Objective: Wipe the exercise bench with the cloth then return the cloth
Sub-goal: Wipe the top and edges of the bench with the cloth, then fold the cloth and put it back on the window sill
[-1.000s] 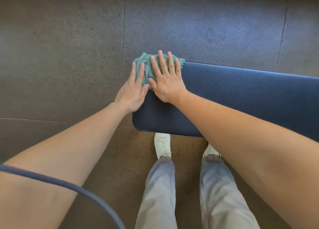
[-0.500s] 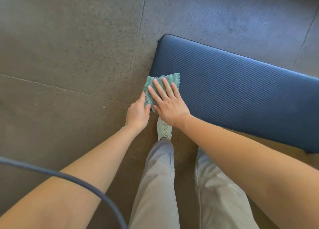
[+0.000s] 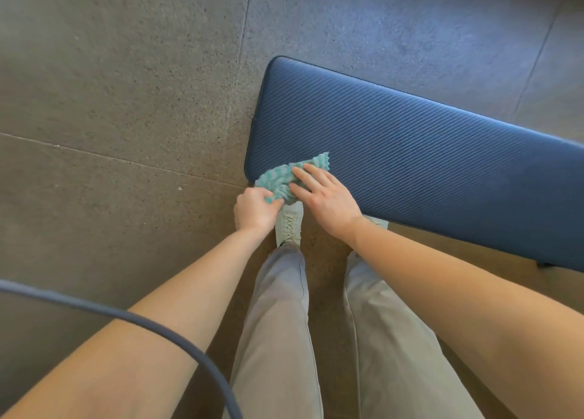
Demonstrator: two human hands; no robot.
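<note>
A dark blue padded exercise bench with a ribbed surface runs from centre to the right edge. A bunched green-and-white cloth lies at the bench's near left corner, partly hanging over the edge. My left hand is curled around the cloth's lower left end, just off the bench corner. My right hand rests flat with fingers spread, its fingertips pressing the cloth's right side against the bench.
Grey speckled floor tiles surround the bench. My legs in grey trousers and a white shoe stand close to the bench's near edge. A dark cable arcs across the lower left.
The cloth has been dragged from the bench's far left end toward its near corner. It is now bunched, and my left hand has closed on it.
</note>
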